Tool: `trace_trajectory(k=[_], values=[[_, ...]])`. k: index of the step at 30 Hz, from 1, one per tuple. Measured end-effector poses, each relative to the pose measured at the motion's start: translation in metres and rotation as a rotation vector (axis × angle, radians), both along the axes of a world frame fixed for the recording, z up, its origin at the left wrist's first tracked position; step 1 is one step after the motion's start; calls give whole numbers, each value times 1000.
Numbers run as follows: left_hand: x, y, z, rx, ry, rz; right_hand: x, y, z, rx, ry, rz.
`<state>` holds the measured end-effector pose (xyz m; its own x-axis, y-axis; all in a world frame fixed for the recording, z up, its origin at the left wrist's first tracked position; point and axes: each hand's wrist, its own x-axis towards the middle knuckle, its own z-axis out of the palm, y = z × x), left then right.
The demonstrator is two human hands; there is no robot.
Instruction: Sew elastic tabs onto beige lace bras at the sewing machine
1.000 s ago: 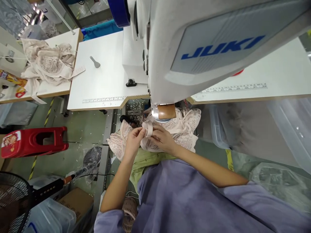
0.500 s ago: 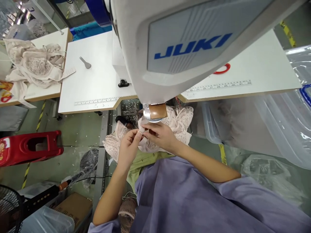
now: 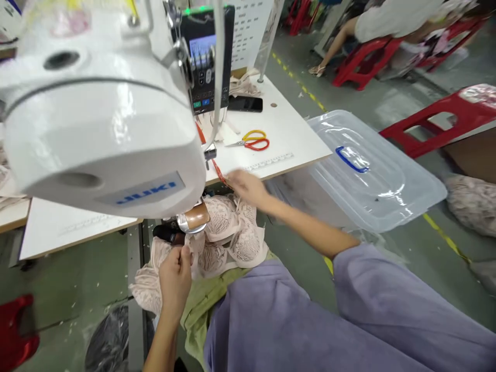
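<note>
Beige lace bras [image 3: 217, 248] lie bunched over the lap, on a green cloth [image 3: 205, 292], below the head of a white sewing machine [image 3: 116, 139]. My left hand [image 3: 176, 274] is closed on the left part of the bras, just below the machine's round metal and brown end [image 3: 195, 217]. My right hand [image 3: 246, 186] is up at the table's front edge, beside a red strip [image 3: 217, 170] that runs down from the machine. Its fingers are blurred, and whether they grip the strip cannot be made out.
Scissors with red and yellow handles [image 3: 256, 140] and a black phone [image 3: 245, 104] lie on the white table [image 3: 298, 129]. A lidded clear bin [image 3: 380, 175] stands right, near red stools [image 3: 426, 121]. Another person's leg [image 3: 336, 46] shows at the back.
The view has swung right. My right hand has left the fabric near my left hand and moved up and right to the table edge. My left hand still holds the fabric.
</note>
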<state>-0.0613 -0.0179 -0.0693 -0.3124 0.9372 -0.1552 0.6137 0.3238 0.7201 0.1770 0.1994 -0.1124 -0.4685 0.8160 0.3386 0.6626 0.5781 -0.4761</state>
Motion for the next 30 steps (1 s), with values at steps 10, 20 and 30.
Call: trace_trajectory(k=[10,20,30], values=[[1,-1,21,-76,-502,55,85,105,45,-167,-621,-25],[0,-4,31,-84,-908,175,50,-140,49,-241,-143,314],[1,-8,44,-89,-657,51,-18,-145,40,-253,48,445]])
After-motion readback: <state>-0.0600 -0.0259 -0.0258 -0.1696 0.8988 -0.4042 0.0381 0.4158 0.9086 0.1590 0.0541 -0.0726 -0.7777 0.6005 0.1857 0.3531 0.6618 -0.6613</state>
